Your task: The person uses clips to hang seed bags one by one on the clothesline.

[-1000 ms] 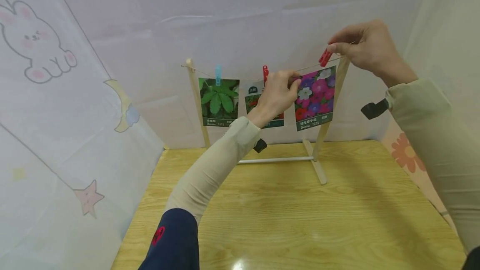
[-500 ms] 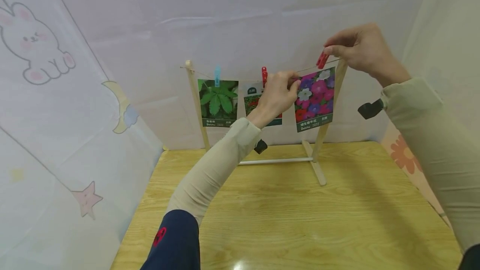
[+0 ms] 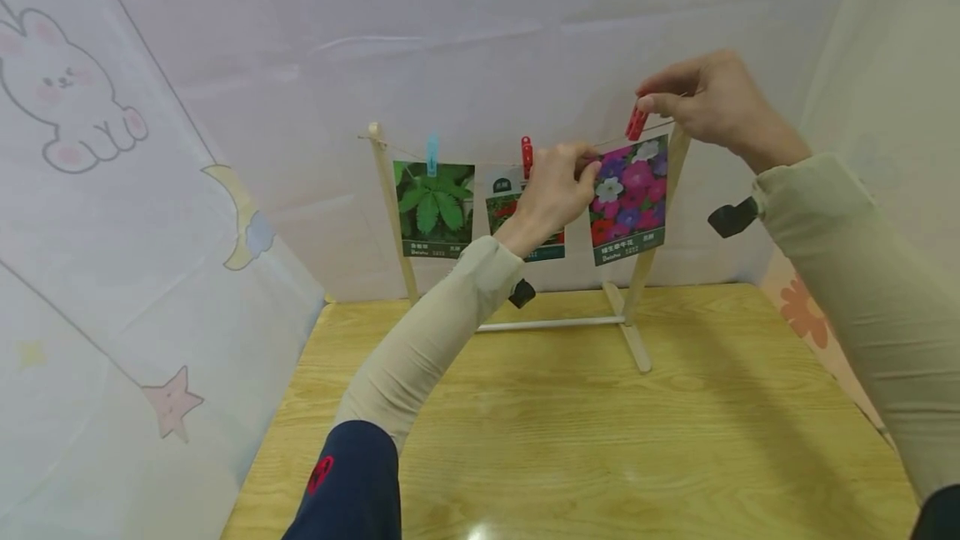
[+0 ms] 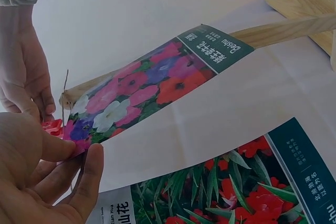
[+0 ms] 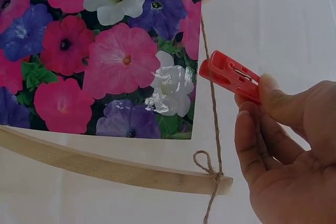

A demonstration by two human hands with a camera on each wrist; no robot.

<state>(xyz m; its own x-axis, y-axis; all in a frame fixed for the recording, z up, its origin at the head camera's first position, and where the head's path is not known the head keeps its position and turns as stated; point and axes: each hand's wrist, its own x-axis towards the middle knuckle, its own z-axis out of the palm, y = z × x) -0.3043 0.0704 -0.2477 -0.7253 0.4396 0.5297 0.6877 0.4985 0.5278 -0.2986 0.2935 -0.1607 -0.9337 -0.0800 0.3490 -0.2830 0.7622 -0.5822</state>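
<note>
My left hand (image 3: 555,186) pinches the upper left corner of a seed packet (image 3: 628,202) printed with pink, purple and white flowers. The packet hangs beside the twine (image 5: 214,98), its top edge close to it. A red clothespin (image 5: 233,77) is pinched between the thumb and fingers of my right hand (image 3: 708,102). In the right wrist view the clothespin's tip overlaps the twine, a short way from the packet's top edge. Behind my left hand hangs a red-flower packet (image 4: 226,187) under another red clothespin (image 3: 527,157), partly hidden in the head view.
A green-leaf packet (image 3: 437,211) hangs at the left from a blue clothespin (image 3: 432,155). The twine runs between two posts of a wooden stand (image 3: 636,344) on the wood-grain table (image 3: 570,440). Pale printed sheets (image 3: 480,23) stand behind and at the sides.
My right hand has moved left and slightly down with the red clothespin, nearer the flower packet's top edge. My left hand keeps its pinch on the packet in about the same place.
</note>
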